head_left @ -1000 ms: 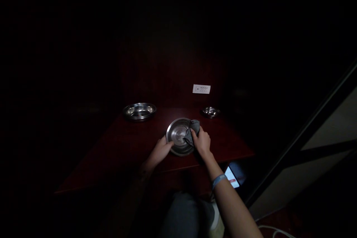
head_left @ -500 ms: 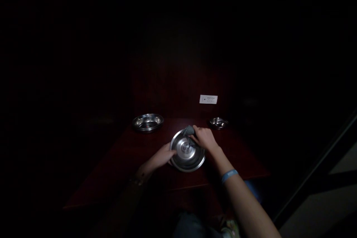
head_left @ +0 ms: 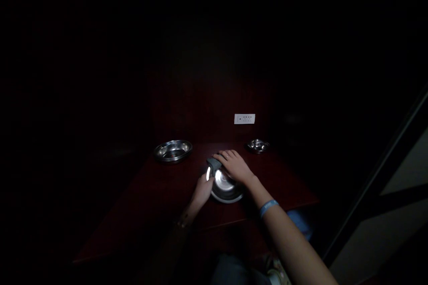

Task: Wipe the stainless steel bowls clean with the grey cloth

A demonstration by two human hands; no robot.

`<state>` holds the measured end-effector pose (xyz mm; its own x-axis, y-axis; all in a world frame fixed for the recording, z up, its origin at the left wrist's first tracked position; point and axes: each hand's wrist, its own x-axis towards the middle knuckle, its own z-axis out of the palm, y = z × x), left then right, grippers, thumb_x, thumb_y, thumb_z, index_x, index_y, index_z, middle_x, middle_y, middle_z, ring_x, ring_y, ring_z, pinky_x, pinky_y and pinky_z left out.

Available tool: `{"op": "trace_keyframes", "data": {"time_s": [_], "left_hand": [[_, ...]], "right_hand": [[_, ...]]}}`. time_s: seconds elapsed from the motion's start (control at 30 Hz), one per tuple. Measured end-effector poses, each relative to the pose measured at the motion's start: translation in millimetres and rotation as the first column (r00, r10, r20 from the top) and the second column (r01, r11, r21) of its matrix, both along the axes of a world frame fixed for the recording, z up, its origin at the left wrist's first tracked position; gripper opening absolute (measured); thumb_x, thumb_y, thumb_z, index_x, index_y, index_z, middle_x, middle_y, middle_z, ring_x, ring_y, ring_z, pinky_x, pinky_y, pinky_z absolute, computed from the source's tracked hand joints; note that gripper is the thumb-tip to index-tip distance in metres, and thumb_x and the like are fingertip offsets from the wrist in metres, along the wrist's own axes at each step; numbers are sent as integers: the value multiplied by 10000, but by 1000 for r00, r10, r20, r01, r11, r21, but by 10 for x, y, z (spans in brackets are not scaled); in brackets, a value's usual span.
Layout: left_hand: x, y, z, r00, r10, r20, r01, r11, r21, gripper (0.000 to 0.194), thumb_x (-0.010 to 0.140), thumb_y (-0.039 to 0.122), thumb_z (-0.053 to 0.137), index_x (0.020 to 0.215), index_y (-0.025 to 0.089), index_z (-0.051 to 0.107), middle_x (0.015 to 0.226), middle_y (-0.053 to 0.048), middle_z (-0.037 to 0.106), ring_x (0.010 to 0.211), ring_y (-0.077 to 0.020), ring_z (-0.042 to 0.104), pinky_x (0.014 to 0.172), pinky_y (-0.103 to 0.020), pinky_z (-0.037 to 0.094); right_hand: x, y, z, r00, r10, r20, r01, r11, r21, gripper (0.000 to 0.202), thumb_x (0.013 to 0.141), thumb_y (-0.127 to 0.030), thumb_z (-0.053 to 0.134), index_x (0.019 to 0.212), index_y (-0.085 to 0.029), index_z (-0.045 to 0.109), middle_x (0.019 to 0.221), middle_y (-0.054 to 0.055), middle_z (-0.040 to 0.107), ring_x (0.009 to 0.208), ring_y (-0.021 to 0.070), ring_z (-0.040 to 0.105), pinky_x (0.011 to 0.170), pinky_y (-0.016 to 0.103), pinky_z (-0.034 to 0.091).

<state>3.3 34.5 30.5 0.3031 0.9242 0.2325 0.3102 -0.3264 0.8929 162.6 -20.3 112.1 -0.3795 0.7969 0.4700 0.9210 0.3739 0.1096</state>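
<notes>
Steel bowl [head_left: 227, 189] held above the near part of the dark red table [head_left: 160, 187], its left rim pinched in the left hand's [head_left: 202, 190] grip. Grey cloth [head_left: 214, 164] pressed onto the bowl's far rim under the right hand [head_left: 236, 165]. Larger steel dish [head_left: 173, 151] seen far left, smaller one [head_left: 258, 146] far right.
</notes>
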Motion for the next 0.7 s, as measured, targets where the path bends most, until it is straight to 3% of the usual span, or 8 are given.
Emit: {"op": "trace_keyframes", "data": {"time_s": [0.13, 0.23, 0.3, 0.4, 0.57, 0.63, 0.7], "left_hand": [[-79, 64, -102, 992, 40, 120, -17, 982, -189, 216, 824, 161, 525, 941, 115, 700, 930, -126, 762, 910, -242, 719, 900, -353, 544], [-119, 97, -145, 954, 128, 273, -65, 971, -230, 190, 827, 162, 568, 954, 108, 698, 1005, -152, 757, 991, -272, 712, 975, -407, 524], [-123, 94, -158, 910, 170, 378, -79, 967, -243, 200, 837, 187, 598, 999, 116, 691, 1046, -152, 755, 1052, -281, 700, 1000, -428, 519], [-91, 50, -171, 856, 223, 466, -108, 959, -261, 254, 847, 231, 644, 1087, 154, 673, 1055, -122, 760, 1107, -268, 689, 997, -428, 533], [3, -70, -172, 806, 274, 525, -150, 952, -267, 346, 885, 263, 640, 1218, 171, 618, 1155, -130, 738, 1137, -239, 687, 971, -371, 555], [23, -119, -152, 797, 293, 528, -165, 947, -276, 331, 911, 275, 614, 1219, 154, 613, 1200, -152, 719, 1113, -234, 698, 941, -356, 571], [23, -166, -123, 811, 298, 503, -142, 935, -324, 325, 947, 307, 565, 1221, 135, 601, 1202, -177, 710, 1018, -232, 728, 852, -359, 608]], "right_hand": [[122, 44, -176, 947, -188, -259, 176, 982, -68, 451, 985, -252, 496, 1433, -199, 478, 1353, 136, 604, 1228, 261, 568, 1013, 358, 449], [112, 87, -377, 804, -263, -533, 235, 964, -122, 355, 992, -312, 475, 1315, -181, 544, 1251, 143, 660, 1118, 261, 640, 912, 340, 492], [52, 119, -556, 633, -293, -716, 265, 952, -156, 306, 986, -321, 466, 1230, -166, 570, 1107, 143, 712, 1000, 258, 685, 850, 335, 505], [-107, 181, -840, 291, -290, -912, 265, 940, -214, 254, 953, -338, 492, 1114, -173, 597, 941, 127, 743, 843, 250, 711, 766, 329, 519], [-439, 264, -1143, -292, -146, -945, 153, 969, -196, 255, 803, -399, 655, 959, -199, 626, 899, 73, 760, 861, 205, 719, 777, 291, 542], [-535, 255, -1184, -448, -95, -889, 63, 988, -138, 336, 743, -454, 702, 947, -194, 638, 847, 45, 757, 817, 191, 720, 743, 279, 548], [-580, 215, -1193, -536, -71, -841, -3, 997, -82, 406, 689, -488, 742, 937, -180, 653, 814, 39, 753, 774, 188, 716, 718, 278, 548]]}}
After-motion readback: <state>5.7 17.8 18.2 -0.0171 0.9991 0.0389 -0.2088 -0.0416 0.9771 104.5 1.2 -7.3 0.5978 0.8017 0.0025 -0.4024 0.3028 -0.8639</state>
